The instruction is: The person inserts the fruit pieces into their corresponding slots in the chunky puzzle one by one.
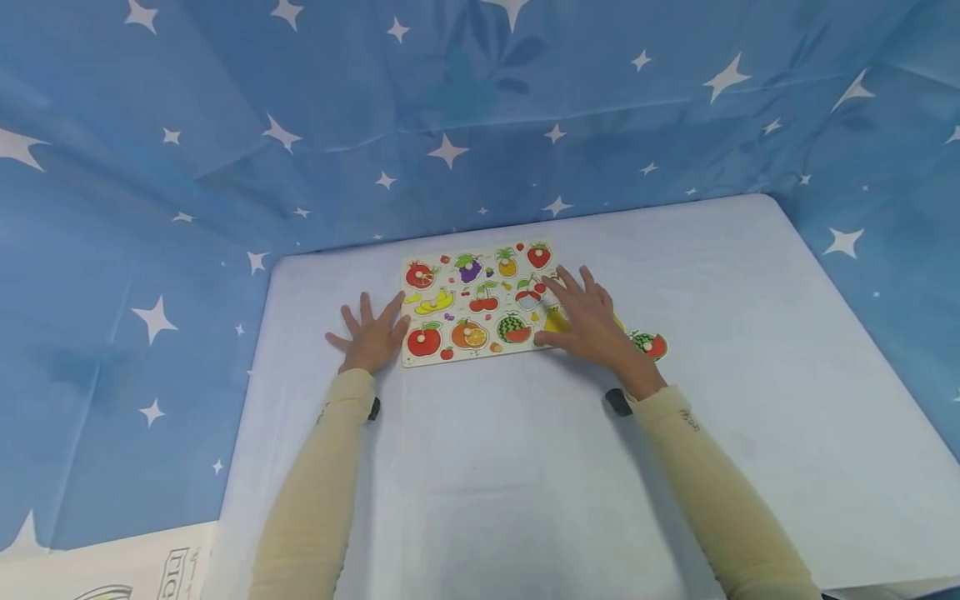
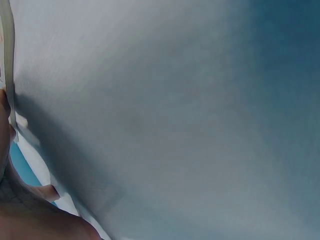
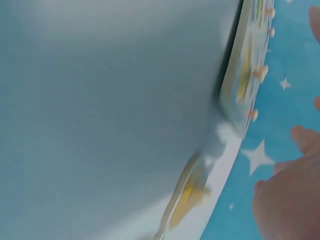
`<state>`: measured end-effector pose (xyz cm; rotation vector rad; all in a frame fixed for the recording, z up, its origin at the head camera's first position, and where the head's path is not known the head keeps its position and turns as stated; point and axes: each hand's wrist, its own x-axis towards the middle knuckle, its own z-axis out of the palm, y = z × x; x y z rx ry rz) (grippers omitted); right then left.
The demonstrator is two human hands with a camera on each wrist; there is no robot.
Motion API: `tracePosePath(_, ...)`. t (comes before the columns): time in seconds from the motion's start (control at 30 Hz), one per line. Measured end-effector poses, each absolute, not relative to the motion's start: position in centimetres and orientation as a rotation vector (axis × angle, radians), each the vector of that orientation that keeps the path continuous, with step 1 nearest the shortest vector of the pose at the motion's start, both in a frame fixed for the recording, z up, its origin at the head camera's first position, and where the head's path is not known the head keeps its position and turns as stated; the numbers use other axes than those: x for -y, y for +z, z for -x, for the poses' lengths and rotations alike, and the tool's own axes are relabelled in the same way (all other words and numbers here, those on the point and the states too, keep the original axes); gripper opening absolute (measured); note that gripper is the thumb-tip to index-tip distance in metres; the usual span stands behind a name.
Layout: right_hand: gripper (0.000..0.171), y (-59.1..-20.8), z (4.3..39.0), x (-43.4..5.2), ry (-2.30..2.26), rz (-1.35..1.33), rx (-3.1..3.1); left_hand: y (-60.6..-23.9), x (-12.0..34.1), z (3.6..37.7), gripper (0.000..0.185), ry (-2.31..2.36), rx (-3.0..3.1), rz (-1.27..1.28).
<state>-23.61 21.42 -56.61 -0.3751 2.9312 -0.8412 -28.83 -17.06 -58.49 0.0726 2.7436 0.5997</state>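
Note:
A wooden fruit puzzle board (image 1: 525, 347) lies toward the back of the table, bearing knobbed fruit pieces such as a red apple (image 1: 424, 340) and a grape bunch (image 1: 468, 267). My left hand (image 1: 372, 340) is at the board's left edge, fingers spread, with thumb and forefinger right at the rim. Over the right end is my right hand (image 1: 588, 325), its fingers spread, hiding part of the board and a yellow piece under it. The right wrist view shows the board's edge (image 3: 230, 75) with knobs standing up, and no piece between the visible fingers.
To the right of the board, a watermelon piece (image 1: 649, 344) lies loose on the white table (image 1: 480, 467). A yellow piece (image 3: 187, 200) is on the tabletop beside the board in the right wrist view. Blue star-patterned cloth (image 1: 480, 192) hangs behind the table.

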Motion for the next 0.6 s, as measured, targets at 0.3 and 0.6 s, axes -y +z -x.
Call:
tracePosePath(0.3, 0.091, -56.6, 21.9, -26.2, -0.847, 0.295, -2.964, -58.9, 17.0, 29.0, 0.069, 0.598, -2.741, -0.061)
tracePosePath(0.6, 0.080, -56.3, 19.5, -31.2, -0.909, 0.276, -2.956, -58.8, 16.9, 29.0, 0.070, 0.606, -2.736, -0.061)
